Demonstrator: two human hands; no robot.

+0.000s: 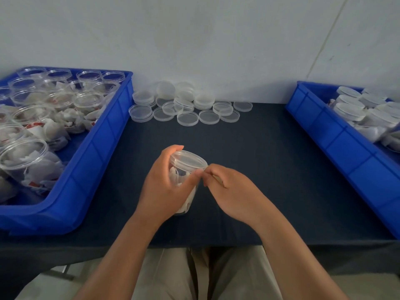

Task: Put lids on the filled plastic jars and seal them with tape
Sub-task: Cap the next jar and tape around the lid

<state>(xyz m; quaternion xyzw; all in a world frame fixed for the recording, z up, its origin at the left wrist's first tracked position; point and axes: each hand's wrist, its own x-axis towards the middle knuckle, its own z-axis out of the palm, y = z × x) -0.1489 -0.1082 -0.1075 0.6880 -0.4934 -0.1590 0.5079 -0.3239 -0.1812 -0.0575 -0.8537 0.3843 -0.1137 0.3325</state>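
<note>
No words, numbers or brand names can be read anywhere in front of you.

The closest thing to print is the red patches on the white packets (54,131) stuffed in the open jars (23,156) of the blue bin (104,148) at your left; they are too small and crumpled to make out as letters. The jar (184,180) you hold, its clear lid (188,159), the loose lids (187,118) piled by the wall and the closed jars (350,109) at your right carry no label you could read.
</note>
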